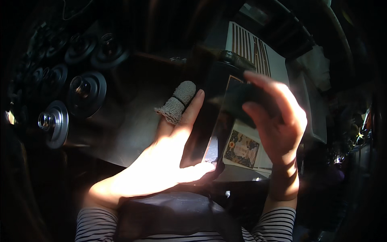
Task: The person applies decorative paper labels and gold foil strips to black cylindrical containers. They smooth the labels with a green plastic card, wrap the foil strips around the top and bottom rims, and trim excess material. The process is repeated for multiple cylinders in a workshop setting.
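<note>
A dark, glossy bottle-like vessel [209, 97] with a thin gold-edged label [212, 149] lies tilted before me. My left hand [161, 157] rests along its left side, the fingers stretched out and the thumb on the label's lower edge. Pale knitted finger covers [181, 99] sit on one finger of that hand. On the vessel's right, my right hand [278, 113] is raised, blurred by motion, its thumb and fingers curved and apart. Whether its fingertips touch the vessel cannot be made out, and shadow hides much of the vessel.
At the left stand several dark, round-shouldered bottles [90, 94] with clear glass necks. A white sheet of brown strips [278, 62] lies at the far right. Close to my right wrist is a patterned dark label [240, 149] on white backing. A pale tray [314, 117] stands further right.
</note>
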Demonstrator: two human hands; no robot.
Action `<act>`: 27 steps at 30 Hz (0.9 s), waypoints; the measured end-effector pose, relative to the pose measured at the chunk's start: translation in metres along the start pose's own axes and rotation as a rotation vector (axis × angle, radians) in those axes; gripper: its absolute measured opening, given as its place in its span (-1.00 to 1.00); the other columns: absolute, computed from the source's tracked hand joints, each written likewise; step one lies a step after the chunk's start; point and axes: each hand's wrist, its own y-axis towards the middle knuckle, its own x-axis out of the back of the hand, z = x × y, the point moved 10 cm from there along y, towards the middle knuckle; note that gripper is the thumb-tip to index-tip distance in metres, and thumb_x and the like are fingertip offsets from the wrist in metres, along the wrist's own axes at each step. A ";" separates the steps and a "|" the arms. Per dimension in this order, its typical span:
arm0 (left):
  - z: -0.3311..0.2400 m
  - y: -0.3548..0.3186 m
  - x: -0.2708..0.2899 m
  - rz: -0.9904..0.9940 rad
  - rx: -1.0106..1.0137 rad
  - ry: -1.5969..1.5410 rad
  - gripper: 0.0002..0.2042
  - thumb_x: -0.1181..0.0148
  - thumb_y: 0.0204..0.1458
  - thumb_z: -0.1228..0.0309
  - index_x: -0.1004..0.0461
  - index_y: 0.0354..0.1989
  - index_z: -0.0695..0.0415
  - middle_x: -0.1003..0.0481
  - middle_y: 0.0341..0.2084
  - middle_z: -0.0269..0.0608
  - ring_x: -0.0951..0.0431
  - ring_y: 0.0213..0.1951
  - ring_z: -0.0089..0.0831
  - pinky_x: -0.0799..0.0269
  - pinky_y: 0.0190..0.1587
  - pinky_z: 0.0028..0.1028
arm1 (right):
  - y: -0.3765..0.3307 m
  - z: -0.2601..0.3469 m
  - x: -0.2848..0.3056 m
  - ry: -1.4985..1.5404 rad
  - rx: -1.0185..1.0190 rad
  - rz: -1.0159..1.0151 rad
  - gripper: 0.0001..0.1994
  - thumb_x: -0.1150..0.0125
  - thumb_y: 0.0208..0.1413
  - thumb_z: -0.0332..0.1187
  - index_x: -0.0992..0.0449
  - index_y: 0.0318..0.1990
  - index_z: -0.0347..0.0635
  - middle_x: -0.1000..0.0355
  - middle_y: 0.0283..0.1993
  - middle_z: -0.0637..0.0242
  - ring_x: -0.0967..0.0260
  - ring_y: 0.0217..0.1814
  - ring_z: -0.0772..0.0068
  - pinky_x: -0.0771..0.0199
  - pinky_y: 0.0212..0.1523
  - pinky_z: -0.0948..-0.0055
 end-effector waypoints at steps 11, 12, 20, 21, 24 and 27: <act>0.044 -0.034 0.028 -0.202 0.026 -0.229 -0.57 0.02 0.05 0.38 -0.28 0.11 0.28 -0.37 0.02 0.00 -0.34 0.10 -0.23 -0.16 0.19 -0.34 | -0.062 0.051 -0.040 0.133 0.206 0.323 -0.79 -0.20 -0.03 -0.56 -0.47 -0.19 -0.36 -0.48 -0.31 0.24 -0.47 -0.33 0.51 -0.50 -0.32 0.61; 0.043 -0.038 0.026 -0.171 0.022 -0.131 -0.55 0.12 -0.04 0.56 -0.29 0.11 0.23 -0.36 0.06 -0.05 -0.35 0.10 -0.26 -0.20 0.12 -0.41 | -0.046 0.036 -0.035 0.161 0.152 0.223 -0.79 -0.16 0.00 -0.60 -0.45 -0.16 -0.39 -0.48 -0.27 0.20 -0.48 -0.30 0.50 -0.51 -0.28 0.60; 0.059 -0.051 0.004 0.050 0.095 0.010 -0.15 -0.24 -0.28 0.36 0.01 0.30 0.09 0.17 0.28 0.11 0.14 0.31 0.01 0.10 0.28 -0.09 | -0.109 0.064 -0.051 -0.088 0.497 0.280 -0.76 -0.27 -0.18 -0.54 -0.56 -0.26 -0.14 -0.52 -0.28 0.30 -0.42 -0.39 0.51 -0.44 -0.32 0.53; 0.059 -0.046 -0.003 0.125 0.165 0.036 -0.03 -0.36 -0.30 0.21 0.11 0.32 0.12 0.24 0.28 0.14 0.24 0.32 0.06 0.16 0.28 -0.03 | -0.114 0.062 -0.052 0.015 0.435 0.342 -0.76 -0.27 -0.18 -0.55 -0.55 -0.26 -0.15 -0.51 -0.29 0.30 -0.43 -0.40 0.51 -0.44 -0.32 0.54; 0.065 -0.057 0.001 0.099 0.083 0.299 0.17 -0.47 -0.44 0.03 0.20 0.31 0.22 0.28 0.28 0.15 0.27 0.32 0.06 0.13 0.27 -0.02 | -0.066 0.026 -0.063 0.219 0.107 0.267 -0.73 -0.26 -0.14 -0.58 -0.50 -0.19 -0.20 -0.50 -0.30 0.30 -0.45 -0.37 0.51 -0.48 -0.31 0.58; 0.066 -0.047 0.013 -0.110 0.007 0.177 0.00 -0.44 -0.36 0.23 0.05 0.27 0.27 -0.06 0.16 0.20 -0.09 0.19 0.05 -0.03 0.21 -0.01 | -0.006 -0.001 -0.024 0.073 0.227 -0.263 -0.71 -0.24 -0.09 -0.61 -0.46 -0.15 -0.24 -0.48 -0.30 0.29 -0.47 -0.33 0.49 -0.52 -0.27 0.59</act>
